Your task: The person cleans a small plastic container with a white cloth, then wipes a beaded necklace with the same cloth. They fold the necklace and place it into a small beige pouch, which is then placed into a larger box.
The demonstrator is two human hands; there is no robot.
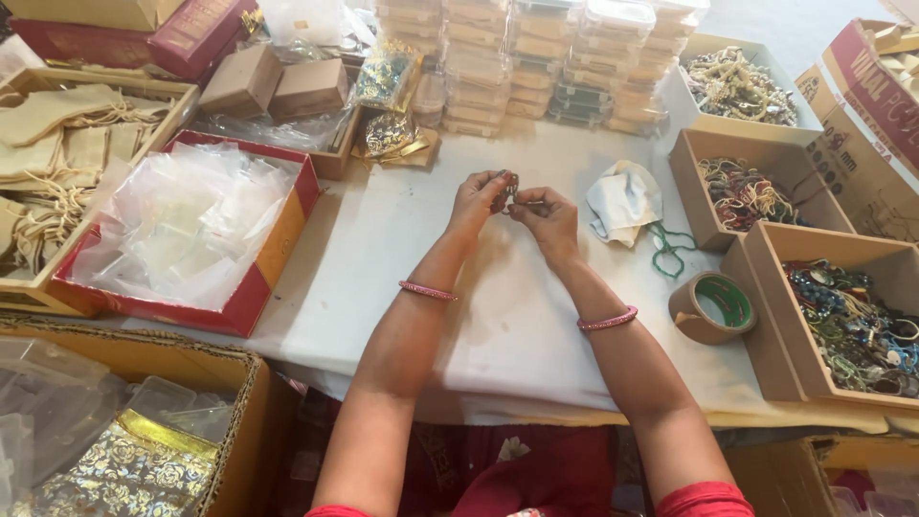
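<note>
Both my hands meet over the middle of a white-covered table [383, 258]. My left hand [476, 199] and my right hand [546, 215] pinch a small dark beaded ornament [505, 191] between their fingertips, a little above the cloth. Each wrist wears a pink bangle. What the ornament is in detail is too small to tell.
A red box of clear plastic pouches [191, 225] sits left. A crumpled white cloth mask [622, 199] and a brown tape roll [711, 306] lie right. Cardboard boxes of beaded threads [747, 191] [852, 321] line the right edge. Stacked clear containers [546, 62] stand behind.
</note>
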